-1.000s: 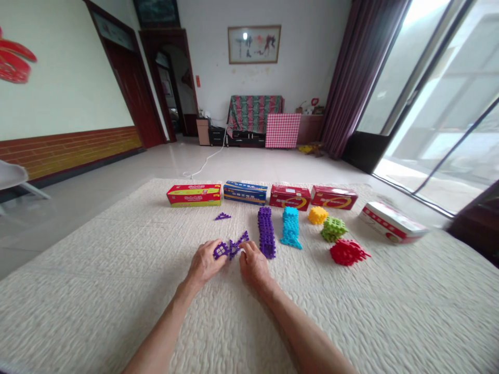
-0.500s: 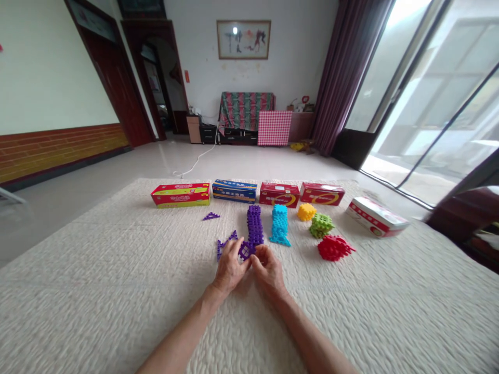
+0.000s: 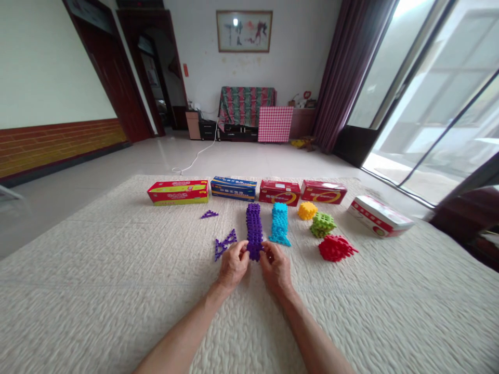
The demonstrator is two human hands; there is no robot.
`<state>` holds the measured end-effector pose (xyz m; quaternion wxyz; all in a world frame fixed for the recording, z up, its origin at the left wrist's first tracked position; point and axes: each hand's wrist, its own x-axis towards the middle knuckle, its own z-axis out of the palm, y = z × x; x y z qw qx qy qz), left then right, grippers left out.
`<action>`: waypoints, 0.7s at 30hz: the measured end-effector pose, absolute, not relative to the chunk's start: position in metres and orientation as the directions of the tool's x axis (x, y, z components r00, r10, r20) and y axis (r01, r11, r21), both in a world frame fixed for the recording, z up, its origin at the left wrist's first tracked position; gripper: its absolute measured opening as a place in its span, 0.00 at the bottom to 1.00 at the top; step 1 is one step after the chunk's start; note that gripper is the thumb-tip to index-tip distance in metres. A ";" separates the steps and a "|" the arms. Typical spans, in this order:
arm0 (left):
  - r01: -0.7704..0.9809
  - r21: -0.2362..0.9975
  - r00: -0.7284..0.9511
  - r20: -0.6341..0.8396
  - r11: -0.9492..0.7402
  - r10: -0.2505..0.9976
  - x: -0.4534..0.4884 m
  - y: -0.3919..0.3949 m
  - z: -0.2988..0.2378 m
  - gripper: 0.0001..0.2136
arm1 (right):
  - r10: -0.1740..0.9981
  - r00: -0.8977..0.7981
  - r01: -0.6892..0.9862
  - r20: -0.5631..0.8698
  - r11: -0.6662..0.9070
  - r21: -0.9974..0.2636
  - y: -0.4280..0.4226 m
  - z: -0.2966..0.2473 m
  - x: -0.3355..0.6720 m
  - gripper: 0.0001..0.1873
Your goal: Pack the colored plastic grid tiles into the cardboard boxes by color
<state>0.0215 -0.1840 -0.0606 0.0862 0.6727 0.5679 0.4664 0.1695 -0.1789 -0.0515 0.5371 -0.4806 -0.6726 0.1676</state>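
Note:
A long stack of purple interlocking plastic blocks point(image 3: 254, 223) lies on the cream quilted cover, pointing away from me. My left hand point(image 3: 234, 264) pinches the left side of its near end. From the right, my right hand point(image 3: 276, 265) grips the same end, its fingertips curled. Left of my left hand lie loose purple triangular pieces point(image 3: 225, 244), and another purple triangle point(image 3: 209, 214) rests farther off. A light blue block stack point(image 3: 279, 224) stands just right of the purple one.
Yellow blocks point(image 3: 307, 210), green blocks point(image 3: 323, 225) and a red block cluster point(image 3: 337, 248) sit to the right. Behind are a red-yellow box point(image 3: 178, 192), a blue box point(image 3: 234, 189) and two red boxes point(image 3: 279, 193). A white-red box point(image 3: 380, 216) lies far right.
The purple square piece with a window-like grid, tilted between my hands before, now sits in line at the stack's near end. My left hand has moved slightly right, off the loose triangles.

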 end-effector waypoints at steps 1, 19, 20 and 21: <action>0.687 0.644 -0.083 0.532 -0.338 0.843 0.022 -0.183 -0.061 0.13 | 0.822 0.046 0.468 0.567 0.484 -0.739 -0.177 -0.052 0.170 0.11; 0.890 0.391 -0.058 0.607 -0.234 0.793 -0.030 -0.175 -0.053 0.15 | 0.830 0.069 0.489 0.553 0.455 -0.744 -0.162 -0.063 0.179 0.12; 0.903 0.369 -0.047 0.593 -0.219 0.804 -0.032 -0.174 -0.056 0.15 | 0.831 0.067 0.488 0.552 0.455 -0.745 -0.161 -0.063 0.179 0.11; 0.911 0.354 -0.035 0.582 -0.214 0.813 -0.033 -0.172 -0.059 0.15 | 0.832 0.066 0.486 0.551 0.455 -0.746 -0.161 -0.063 0.178 0.11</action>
